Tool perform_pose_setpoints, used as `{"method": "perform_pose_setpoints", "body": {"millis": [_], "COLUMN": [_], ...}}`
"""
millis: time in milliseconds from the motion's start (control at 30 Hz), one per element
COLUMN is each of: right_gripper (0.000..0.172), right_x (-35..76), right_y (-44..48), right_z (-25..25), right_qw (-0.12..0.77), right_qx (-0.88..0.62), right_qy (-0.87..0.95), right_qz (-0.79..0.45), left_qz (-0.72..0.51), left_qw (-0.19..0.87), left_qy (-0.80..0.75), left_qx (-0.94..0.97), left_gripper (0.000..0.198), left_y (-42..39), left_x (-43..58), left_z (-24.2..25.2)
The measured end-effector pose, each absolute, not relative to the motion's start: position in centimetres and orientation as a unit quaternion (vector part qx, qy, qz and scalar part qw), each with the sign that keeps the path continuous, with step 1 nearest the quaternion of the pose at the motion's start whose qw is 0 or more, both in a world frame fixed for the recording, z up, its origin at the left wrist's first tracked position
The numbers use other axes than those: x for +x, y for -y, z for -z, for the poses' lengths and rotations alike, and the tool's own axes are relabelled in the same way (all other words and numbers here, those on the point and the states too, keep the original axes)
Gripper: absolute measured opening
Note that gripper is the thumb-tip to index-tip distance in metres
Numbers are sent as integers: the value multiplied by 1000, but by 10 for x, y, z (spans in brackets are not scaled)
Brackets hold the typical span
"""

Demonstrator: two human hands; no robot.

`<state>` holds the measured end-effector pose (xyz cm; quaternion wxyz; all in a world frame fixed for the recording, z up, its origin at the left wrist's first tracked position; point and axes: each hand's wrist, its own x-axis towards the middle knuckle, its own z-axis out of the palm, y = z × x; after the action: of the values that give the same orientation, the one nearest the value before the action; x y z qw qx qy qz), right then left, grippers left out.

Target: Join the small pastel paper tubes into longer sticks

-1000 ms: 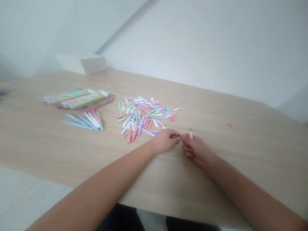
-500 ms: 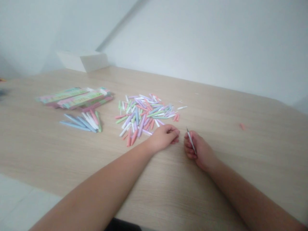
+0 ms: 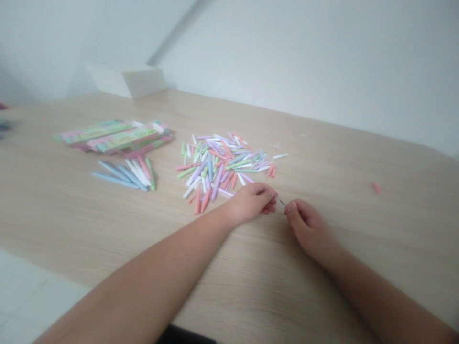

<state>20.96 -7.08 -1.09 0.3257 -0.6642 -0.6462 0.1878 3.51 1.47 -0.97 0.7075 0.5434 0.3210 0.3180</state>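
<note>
My left hand (image 3: 253,203) is closed in a pinch just in front of a pile of pastel pen parts (image 3: 217,177). Across a small gap, my right hand (image 3: 304,220) pinches a thin pen refill (image 3: 282,202), of which only a short dark length shows between the two hands. The refill's near end disappears behind the right fingers. Whatever the left fingertips hold is too small and blurred to make out. Pink, green, blue, purple and white pieces make up the pile.
Several blue, white, pink and green pens (image 3: 129,174) lie fanned at the left. Behind them are printed pastel packs (image 3: 125,137). A white box (image 3: 145,82) stands by the wall. One pink piece (image 3: 376,188) lies at the right on the wooden table (image 3: 244,282).
My right hand has turned over; the refill, earlier lying along its fingers, now points toward my left hand. The view has shifted slightly.
</note>
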Motion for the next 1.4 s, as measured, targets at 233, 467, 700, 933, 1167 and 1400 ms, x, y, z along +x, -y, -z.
{"method": "perform_pose_setpoints", "body": {"millis": [233,467,700,933,1167,1400], "right_gripper": [40,41,41,41,41,40], "right_x": [209,211,211,211,211,211], "right_y": [70,69,69,70,69,69], "right_z": [9,11,10,11,8,10], "right_qw": [312,318,322,322,306,314], "right_qx": [-665,-669,-674,-670,-674,-666], "right_qy": [657,645,632,633,641,647], "right_qz": [-168,-187,-207,-216,-204,-196], "left_qz": [-314,-314,-321,-320,-311,-300], "left_qw": [710,714,707,707,705,660], "left_qy": [-322,-317,-317,-319,-321,-315], "left_qx": [542,539,544,544,551,612], "left_gripper": [18,18,18,19,19,20], "left_y": [-14,-14,-13,-14,-13,-15], "left_x": [35,33,33,33,33,35], "left_z": [6,7,5,6,6,12]}}
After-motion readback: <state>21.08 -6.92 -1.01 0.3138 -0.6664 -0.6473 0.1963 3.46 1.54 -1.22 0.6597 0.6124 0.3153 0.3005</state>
